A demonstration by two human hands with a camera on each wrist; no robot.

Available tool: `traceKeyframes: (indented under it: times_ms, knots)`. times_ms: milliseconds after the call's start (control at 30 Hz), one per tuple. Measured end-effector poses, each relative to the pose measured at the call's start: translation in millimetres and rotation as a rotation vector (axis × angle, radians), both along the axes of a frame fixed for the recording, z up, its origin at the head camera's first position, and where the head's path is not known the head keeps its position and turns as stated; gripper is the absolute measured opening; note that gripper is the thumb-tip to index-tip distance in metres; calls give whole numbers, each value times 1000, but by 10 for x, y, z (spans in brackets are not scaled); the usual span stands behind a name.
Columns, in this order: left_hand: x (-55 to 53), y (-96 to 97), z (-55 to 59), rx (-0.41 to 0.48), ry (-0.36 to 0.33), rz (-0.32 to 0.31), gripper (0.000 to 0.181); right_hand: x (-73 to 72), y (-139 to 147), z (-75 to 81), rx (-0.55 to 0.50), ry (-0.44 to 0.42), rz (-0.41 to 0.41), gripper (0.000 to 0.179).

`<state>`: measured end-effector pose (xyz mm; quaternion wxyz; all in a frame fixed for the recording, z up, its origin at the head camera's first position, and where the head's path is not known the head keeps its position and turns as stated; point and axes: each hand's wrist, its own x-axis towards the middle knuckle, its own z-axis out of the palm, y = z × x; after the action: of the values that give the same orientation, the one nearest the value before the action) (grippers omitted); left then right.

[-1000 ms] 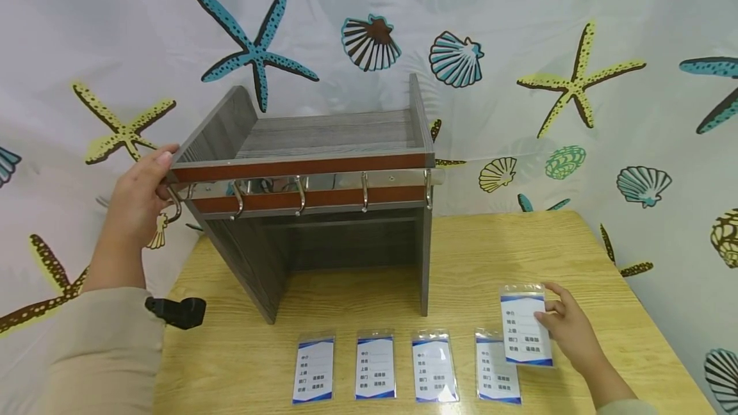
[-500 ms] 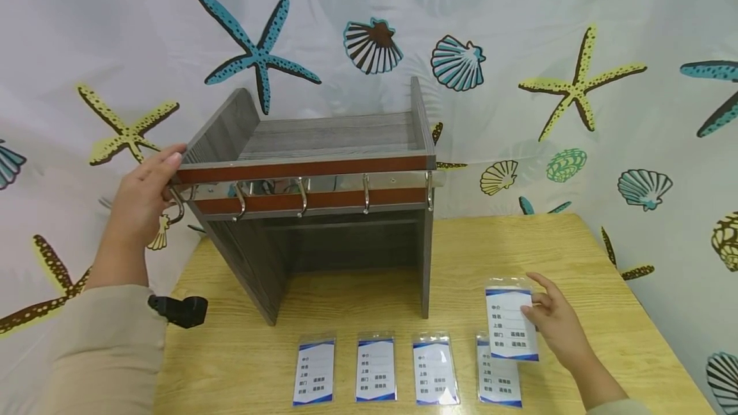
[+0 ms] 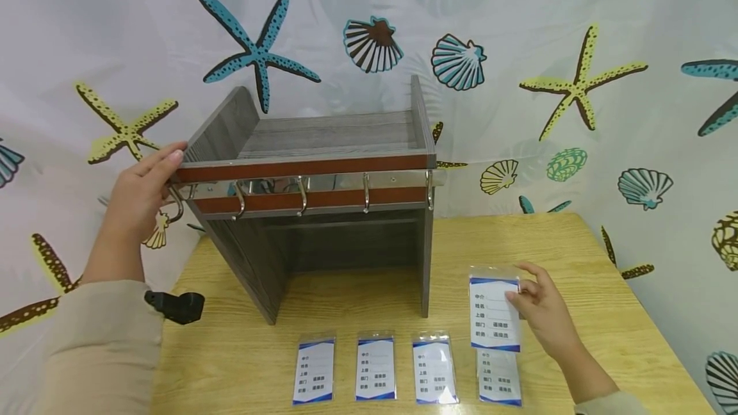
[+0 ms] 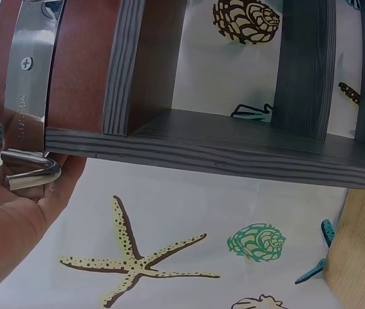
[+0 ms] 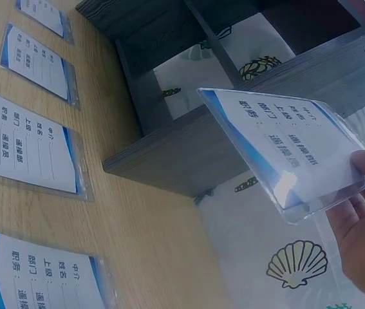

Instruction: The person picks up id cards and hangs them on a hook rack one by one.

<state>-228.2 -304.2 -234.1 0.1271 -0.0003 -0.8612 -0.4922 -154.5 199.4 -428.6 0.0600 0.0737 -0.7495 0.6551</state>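
Observation:
In the head view my right hand (image 3: 544,312) pinches a badge card (image 3: 494,316) in a clear plastic sleeve by its right edge, thumb in front. The card is white with blue bands and printed lines, and it is held above the table, overlapping one of the cards lying below. In the right wrist view the same badge card (image 5: 285,151) tilts between thumb and fingers. My left hand (image 3: 138,191) grips the left front corner of a grey wooden shelf (image 3: 323,133). A metal hook (image 4: 31,170) stands out in front of that hand's palm in the left wrist view.
Several more badge cards, such as this one (image 3: 375,367), lie in a row along the front of the wooden table (image 3: 490,242). A steel strip with several hooks (image 3: 302,196) runs across the shelf's front. A patterned cloth (image 3: 634,5) hangs behind.
My right hand has carried the badge card to the left and slightly upward, over the rightmost card on the table. My left hand keeps its grip on the shelf corner.

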Motion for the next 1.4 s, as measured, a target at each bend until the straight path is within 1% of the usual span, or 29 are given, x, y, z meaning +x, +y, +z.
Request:
traceKeyframes:
  times_ms: [167,267,400,467,633,700,800,900,1033,1133,1400]
  knots:
    - [-10,-6,20,52,-46,-22,52,-6,-80,70,-11,25,1,38]
    - [-10,-9,20,74,-49,-30,53,-1,-123,110,-11,46,5,35]
    - [-17,-24,19,136,-54,-49,53,-1,-180,169,-53,92,49,28]
    - [-20,-35,21,185,-64,-67,53,-3,-209,204,-69,111,66,26]
    - [-30,-43,25,276,-92,-92,55,-17,-280,301,-62,120,61,28]
    - [-34,-42,27,302,-103,-88,56,-26,-305,333,-76,127,74,27]
    - [-40,-39,29,336,-118,-76,56,-43,-338,375,-100,156,116,28]
    - [-43,-34,24,350,-119,-62,56,-61,-370,421,-83,192,138,30]
    - [-37,-27,10,376,-100,-55,56,-82,-417,500,-4,216,117,29]
    - [-37,-24,-1,397,-88,-50,55,-87,-452,567,31,225,111,29]
    - [-34,-12,-22,409,-73,-35,55,-86,-557,727,25,261,109,26]
